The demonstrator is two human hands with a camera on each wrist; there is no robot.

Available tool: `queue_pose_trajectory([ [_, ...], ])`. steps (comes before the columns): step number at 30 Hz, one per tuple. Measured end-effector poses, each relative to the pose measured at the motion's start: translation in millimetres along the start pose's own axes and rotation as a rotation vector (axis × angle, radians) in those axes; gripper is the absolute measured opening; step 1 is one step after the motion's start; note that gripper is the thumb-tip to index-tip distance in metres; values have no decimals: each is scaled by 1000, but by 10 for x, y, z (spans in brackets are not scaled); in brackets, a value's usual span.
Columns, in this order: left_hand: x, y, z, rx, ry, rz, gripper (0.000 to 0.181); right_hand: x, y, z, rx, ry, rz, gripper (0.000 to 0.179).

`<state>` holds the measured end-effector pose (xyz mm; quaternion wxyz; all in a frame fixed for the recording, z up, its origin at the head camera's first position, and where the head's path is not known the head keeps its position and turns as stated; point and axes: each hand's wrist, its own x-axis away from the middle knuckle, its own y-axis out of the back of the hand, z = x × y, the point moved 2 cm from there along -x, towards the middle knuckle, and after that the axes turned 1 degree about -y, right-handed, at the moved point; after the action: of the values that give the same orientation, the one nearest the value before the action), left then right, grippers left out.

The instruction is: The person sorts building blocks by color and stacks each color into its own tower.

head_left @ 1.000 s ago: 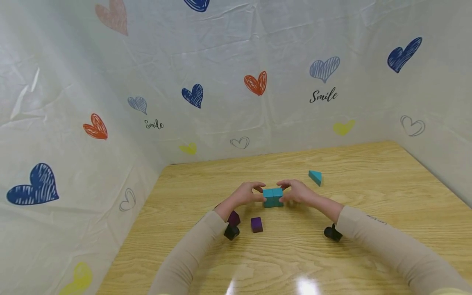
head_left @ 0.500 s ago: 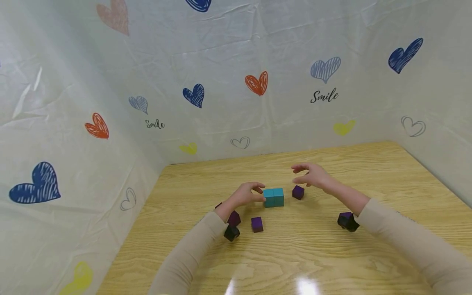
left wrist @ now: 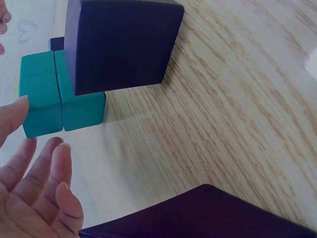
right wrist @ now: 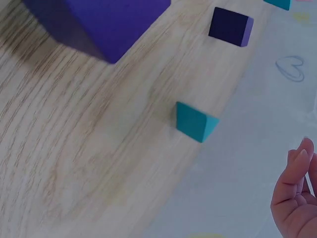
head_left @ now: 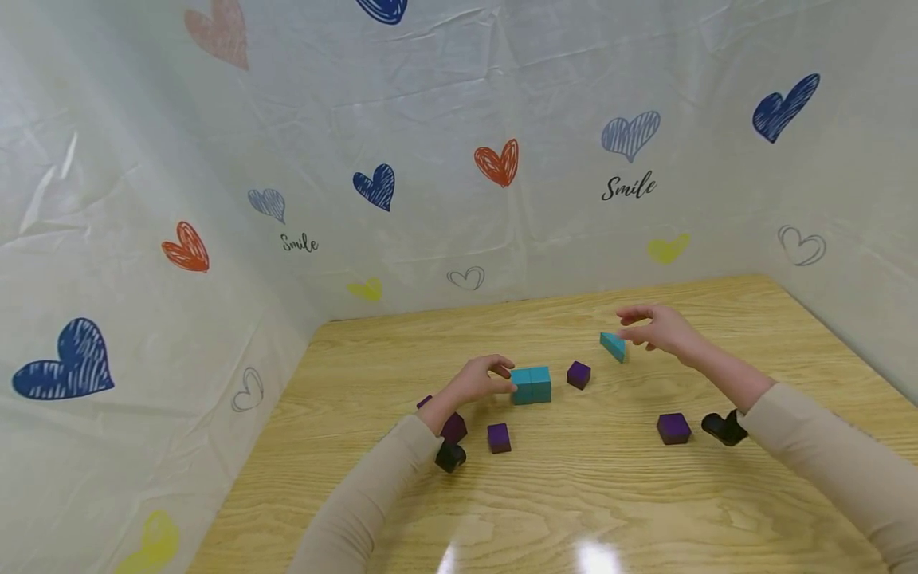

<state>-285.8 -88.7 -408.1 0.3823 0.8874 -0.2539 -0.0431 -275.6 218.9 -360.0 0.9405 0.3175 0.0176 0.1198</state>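
Observation:
Two teal blocks (head_left: 531, 386) stand side by side, touching, near the middle of the table. My left hand (head_left: 476, 379) is at their left side with bent, relaxed fingers. In the left wrist view the thumb meets the edge of the nearer teal block (left wrist: 42, 106), while the fingers lie just beside it. My right hand (head_left: 660, 328) is in the air at the right, fingers loosely bent and holding nothing. Just left of it in the head view lies a teal triangular block (head_left: 613, 346), apart from the hand in the right wrist view.
Purple cubes lie around: one (head_left: 578, 375) right of the teal blocks, one (head_left: 674, 428) near my right wrist, one (head_left: 498, 438) in front. Another purple block (head_left: 454, 428) is partly hidden by my left forearm. A white heart-printed sheet (head_left: 423, 231) stands behind the table.
My right hand has let go of the teal blocks and moved right, past the triangular block, uncovering purple cubes. The left hand and the teal blocks have stayed in place.

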Motion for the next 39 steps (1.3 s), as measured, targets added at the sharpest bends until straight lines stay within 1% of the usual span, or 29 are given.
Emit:
queue_pose_trajectory([
  [6, 25, 1, -24, 8, 0, -7, 42, -134, 54, -258, 43, -19, -23, 50],
  [8, 27, 0, -33, 5, -2, -5, 42, -191, 36, -356, 81, -14, -20, 48],
  [11, 17, -4, -31, 6, 3, 0, 44, -273, -9, -466, 171, 15, -11, 44],
  [13, 11, -4, -30, 11, 4, 4, 45, -321, -41, -508, 216, 32, -5, 43],
  [16, 0, -8, -16, 20, 7, 9, 47, -376, -74, -531, 258, 36, 15, 44],
  [20, -15, -17, 18, 27, 3, 15, 48, -430, -100, -516, 275, 30, 54, 44],
  [28, 2, -10, 36, 19, 7, 16, 49, -488, -169, -491, 252, 39, 97, 39],
  [35, 14, 5, 49, 17, -2, 9, 45, -508, -145, -586, 252, 12, 160, 32],
  [39, 21, -4, 57, 24, -3, 7, 42, -501, -130, -644, 272, 19, 189, 39],
])
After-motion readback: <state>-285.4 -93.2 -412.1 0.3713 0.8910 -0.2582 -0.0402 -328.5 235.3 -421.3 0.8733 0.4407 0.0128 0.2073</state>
